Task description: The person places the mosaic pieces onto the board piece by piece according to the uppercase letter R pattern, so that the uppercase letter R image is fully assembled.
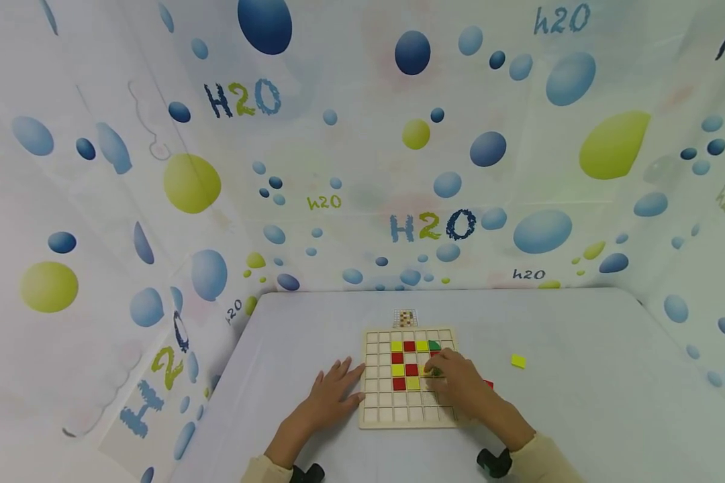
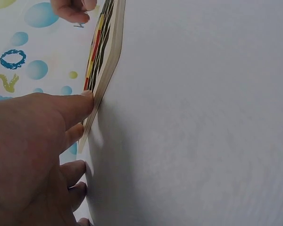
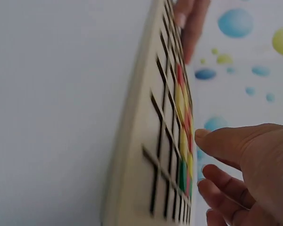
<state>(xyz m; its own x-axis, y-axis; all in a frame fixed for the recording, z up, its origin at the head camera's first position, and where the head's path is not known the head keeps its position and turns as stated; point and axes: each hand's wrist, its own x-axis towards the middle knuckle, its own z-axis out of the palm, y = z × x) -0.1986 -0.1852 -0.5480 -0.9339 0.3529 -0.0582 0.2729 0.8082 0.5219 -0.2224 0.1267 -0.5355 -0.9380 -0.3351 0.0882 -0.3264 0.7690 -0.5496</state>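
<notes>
A square wooden grid board (image 1: 379, 417) lies on the table with red, yellow and green tiles in some of its cells. My left hand (image 1: 333, 392) rests against the board's left edge, fingers spread; in the left wrist view its thumb (image 2: 78, 107) touches the rim. Over the right-centre cells is my right hand (image 1: 459, 382), its fingertips at a yellow tile and a dark green piece, both partly covered. In the right wrist view the thumb (image 3: 212, 141) and fingers stand apart with nothing visible between them. A green tile (image 1: 434, 345) sits in the upper coloured row.
A small printed pattern card (image 1: 405, 318) lies behind the board. To the right on the white table (image 1: 604, 402) is a loose yellow tile (image 1: 518, 361). A red tile (image 1: 489, 384) shows partly from behind my right hand. Bubble-printed sheeting hangs behind and at the sides.
</notes>
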